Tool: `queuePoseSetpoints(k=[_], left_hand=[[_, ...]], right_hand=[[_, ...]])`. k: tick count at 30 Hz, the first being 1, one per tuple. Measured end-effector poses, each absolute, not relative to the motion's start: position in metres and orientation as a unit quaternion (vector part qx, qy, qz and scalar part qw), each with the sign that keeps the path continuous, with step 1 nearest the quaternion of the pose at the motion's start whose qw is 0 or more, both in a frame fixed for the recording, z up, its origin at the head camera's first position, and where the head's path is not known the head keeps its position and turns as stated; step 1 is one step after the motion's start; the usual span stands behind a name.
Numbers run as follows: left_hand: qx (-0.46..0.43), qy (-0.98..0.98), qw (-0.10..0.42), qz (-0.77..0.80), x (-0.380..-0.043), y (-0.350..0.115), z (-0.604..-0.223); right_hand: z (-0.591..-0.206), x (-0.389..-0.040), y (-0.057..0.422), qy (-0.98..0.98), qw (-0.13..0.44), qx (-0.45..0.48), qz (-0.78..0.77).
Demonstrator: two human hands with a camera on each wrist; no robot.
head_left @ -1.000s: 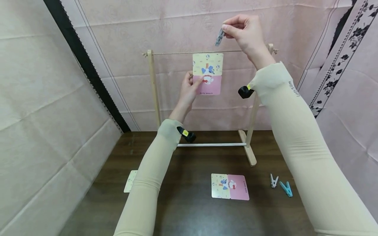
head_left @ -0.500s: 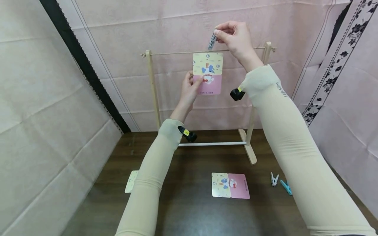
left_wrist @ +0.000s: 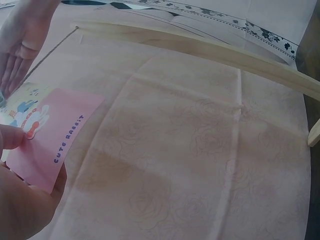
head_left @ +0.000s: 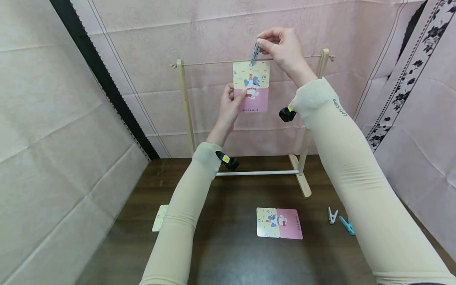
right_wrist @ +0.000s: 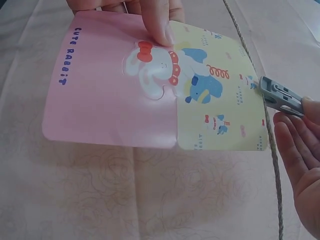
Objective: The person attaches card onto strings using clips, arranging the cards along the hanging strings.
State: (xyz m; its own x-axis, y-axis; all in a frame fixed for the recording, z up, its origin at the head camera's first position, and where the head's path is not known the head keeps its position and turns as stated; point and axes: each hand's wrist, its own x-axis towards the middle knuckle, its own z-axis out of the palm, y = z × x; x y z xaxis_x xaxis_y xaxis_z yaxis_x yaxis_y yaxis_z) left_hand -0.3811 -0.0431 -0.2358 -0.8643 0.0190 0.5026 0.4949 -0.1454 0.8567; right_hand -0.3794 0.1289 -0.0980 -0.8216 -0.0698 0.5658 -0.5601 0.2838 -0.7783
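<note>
My left hand (head_left: 228, 105) pinches a yellow-and-pink rabbit card (head_left: 256, 103) by its left edge, thumb in front. The card hangs upright with its yellow end at the top, along a thin rope (head_left: 210, 63). Above it, my right hand (head_left: 287, 51) pinches a grey-blue clothespin (head_left: 255, 54) tilted downward. In the right wrist view the clothespin's tip (right_wrist: 264, 86) overlaps the card's yellow edge right at the rope (right_wrist: 274, 170). The left wrist view shows the pink half (left_wrist: 75, 107) with "CUTE RABBIT" printed on it; that clothespin is mostly cut off there.
The rope runs between two wooden posts (head_left: 185, 99) of a stand with a white lower bar (head_left: 258, 173). On the dark table (head_left: 228, 245) lie a matching card (head_left: 290, 224), a grey clothespin (head_left: 332, 216) and a blue clothespin (head_left: 346, 225). My left sleeve partly hides a pale card (head_left: 159, 218).
My right hand has moved left and down, bringing the clothespin from above the rope onto the card's top edge. My left hand has raised the card slightly.
</note>
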Motion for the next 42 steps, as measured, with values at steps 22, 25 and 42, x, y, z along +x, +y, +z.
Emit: queuePoseSetpoints(k=[22,25,42], left_hand=[[-0.2,-0.627,0.159,-0.736,-0.3821,-0.0423,-0.2355],[-0.199,-0.628,0.158,-0.736,-0.3818,-0.0421,-0.2359],[-0.195,-0.632,0.156,-0.734,-0.3814,-0.0422,-0.2378]], right_hand=[[-0.0958,-0.3799,0.1248,-0.819,0.2,0.209,0.496],[-0.0957,-0.379,0.1236,-0.827,0.198,0.206,0.484],[-0.0931,-0.3781,0.1203,-0.857,0.189,0.213,0.43]])
